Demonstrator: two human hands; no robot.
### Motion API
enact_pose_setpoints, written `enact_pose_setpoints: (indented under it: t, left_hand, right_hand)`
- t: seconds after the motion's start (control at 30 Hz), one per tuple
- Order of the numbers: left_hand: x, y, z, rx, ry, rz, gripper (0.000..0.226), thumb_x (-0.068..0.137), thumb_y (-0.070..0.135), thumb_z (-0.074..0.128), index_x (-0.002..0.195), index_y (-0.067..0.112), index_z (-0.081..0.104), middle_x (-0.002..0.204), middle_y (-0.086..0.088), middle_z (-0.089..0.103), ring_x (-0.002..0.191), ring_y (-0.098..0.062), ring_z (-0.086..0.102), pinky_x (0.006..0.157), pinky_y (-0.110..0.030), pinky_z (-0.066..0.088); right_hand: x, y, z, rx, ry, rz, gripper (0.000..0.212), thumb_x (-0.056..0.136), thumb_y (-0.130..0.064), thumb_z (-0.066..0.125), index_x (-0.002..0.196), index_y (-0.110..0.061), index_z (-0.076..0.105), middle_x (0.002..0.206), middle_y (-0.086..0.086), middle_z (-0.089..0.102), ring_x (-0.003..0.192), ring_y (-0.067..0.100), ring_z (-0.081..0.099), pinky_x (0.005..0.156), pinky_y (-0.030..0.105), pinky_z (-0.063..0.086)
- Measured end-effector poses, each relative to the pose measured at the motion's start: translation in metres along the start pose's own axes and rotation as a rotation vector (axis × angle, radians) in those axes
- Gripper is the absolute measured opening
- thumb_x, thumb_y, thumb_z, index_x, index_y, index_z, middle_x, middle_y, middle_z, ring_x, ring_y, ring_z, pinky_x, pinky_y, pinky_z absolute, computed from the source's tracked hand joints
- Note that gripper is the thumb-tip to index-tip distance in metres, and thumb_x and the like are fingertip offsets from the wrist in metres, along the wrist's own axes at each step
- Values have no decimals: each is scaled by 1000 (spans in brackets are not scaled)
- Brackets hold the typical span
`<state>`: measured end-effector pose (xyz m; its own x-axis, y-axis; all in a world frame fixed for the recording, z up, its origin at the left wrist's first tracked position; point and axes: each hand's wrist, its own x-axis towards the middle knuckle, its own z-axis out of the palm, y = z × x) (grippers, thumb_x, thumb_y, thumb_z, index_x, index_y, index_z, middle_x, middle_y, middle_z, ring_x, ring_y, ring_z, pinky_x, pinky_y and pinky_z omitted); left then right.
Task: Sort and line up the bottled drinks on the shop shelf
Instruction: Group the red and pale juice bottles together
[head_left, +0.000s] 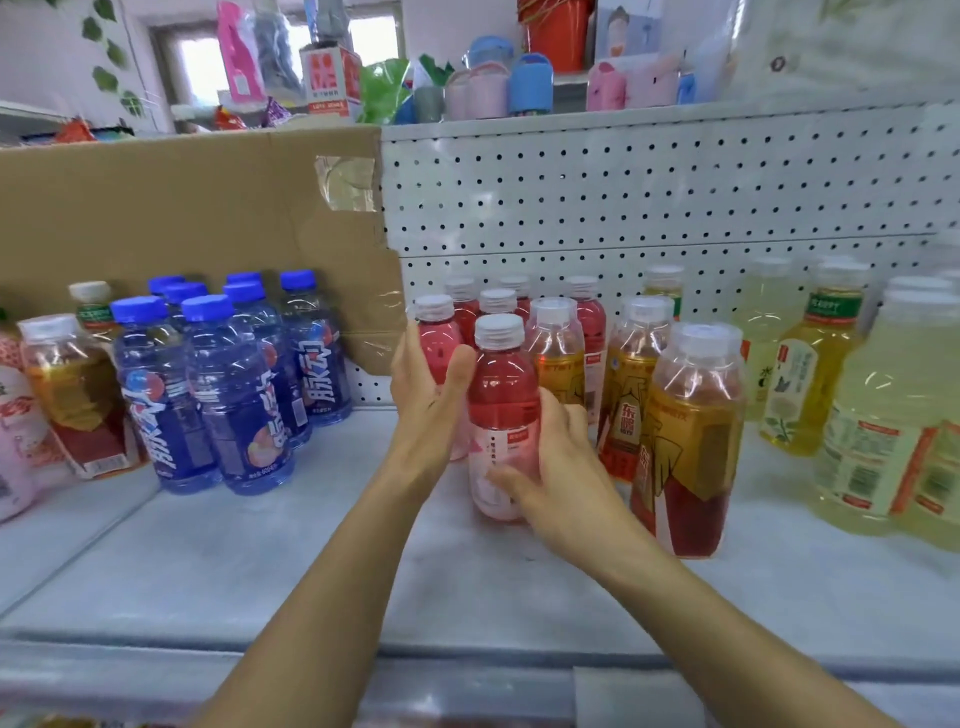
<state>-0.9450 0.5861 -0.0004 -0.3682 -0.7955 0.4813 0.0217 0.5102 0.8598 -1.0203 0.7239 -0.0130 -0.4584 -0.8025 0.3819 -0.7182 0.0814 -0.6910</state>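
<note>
A pink drink bottle (503, 400) with a white cap stands at the front of a cluster of several pink bottles (497, 304) in the middle of the shelf (291, 551). My right hand (553, 457) curls round its lower label from the right. My left hand (428, 400) lies with straight fingers flat against the left side of the cluster, its thumb touching the front bottle's shoulder. Amber bottles with red and yellow labels (688, 431) stand in a row just right of the pink ones.
Several blue-capped blue bottles (228, 395) are grouped at the left, in front of a cardboard sheet (182, 208). Pale yellow bottles (810, 374) fill the right end. A white pegboard (649, 192) backs the shelf. An amber bottle (72, 395) stands at the far left.
</note>
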Motion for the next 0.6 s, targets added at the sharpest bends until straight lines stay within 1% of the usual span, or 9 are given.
enact_pose_setpoints:
  t: [0.03,0.07,0.13,0.2,0.27,0.33,0.4,0.5,0.6]
  left_hand:
    - [-7,5,0,50,-21,73,115,61,98,42,155,42,9,159,20,12,148,-8,14,118,-32,27]
    - [-15,9,1,120,-47,138,117,61,96,48,156,42,6,159,21,10,148,-6,11,120,-35,23]
    - [-25,13,7,301,-88,278,123,61,85,65,156,35,3,162,14,8,151,-9,7,124,-45,16]
    - [-28,12,12,459,-99,368,131,62,64,82,158,23,2,164,0,12,151,-14,8,124,-48,13]
    - [-24,9,10,520,-77,355,129,65,49,88,159,20,4,162,-3,18,150,-18,13,124,-47,13]
    - [-22,3,4,518,-56,318,123,68,42,88,159,23,7,161,-4,24,149,-19,17,123,-48,15]
    - [-20,-1,0,507,-44,300,117,71,35,88,159,22,10,160,-5,29,149,-21,21,122,-48,18]
    - [-20,-1,-1,487,-47,268,112,75,28,86,159,21,11,159,-5,31,147,-20,25,122,-42,21]
    - [-29,11,6,489,40,382,104,81,24,81,158,14,12,163,-7,19,151,-18,16,124,-38,21]
  right_hand:
    - [-7,0,-7,-47,24,-43,76,93,-30,66,153,-28,21,142,-8,31,134,10,38,114,36,36]
    - [-12,0,-14,-103,102,-126,67,93,-29,66,151,-25,31,138,-9,37,130,8,39,111,33,39]
    - [-20,-3,-35,-195,375,-300,49,91,-27,68,136,-18,52,125,-5,49,119,11,43,103,30,41]
    - [-21,-1,-53,-226,667,-353,52,84,-29,70,131,-13,55,124,4,49,118,17,40,104,30,33]
    - [-16,10,-69,-216,786,-252,69,80,-31,75,138,-11,45,133,11,45,125,23,36,109,38,31]
    - [-13,24,-81,-102,691,-44,90,77,-34,82,148,-17,30,142,6,39,130,20,36,111,45,33]
    - [-14,37,-89,122,504,107,99,74,-41,83,151,-30,22,139,-6,45,123,14,48,102,40,42]
    - [-12,54,-90,207,384,144,74,73,-51,81,134,-36,42,113,-23,59,98,-2,60,75,21,47]
    - [-11,60,-91,263,379,126,67,68,-57,79,123,-37,46,105,-26,58,90,-11,60,70,18,45]
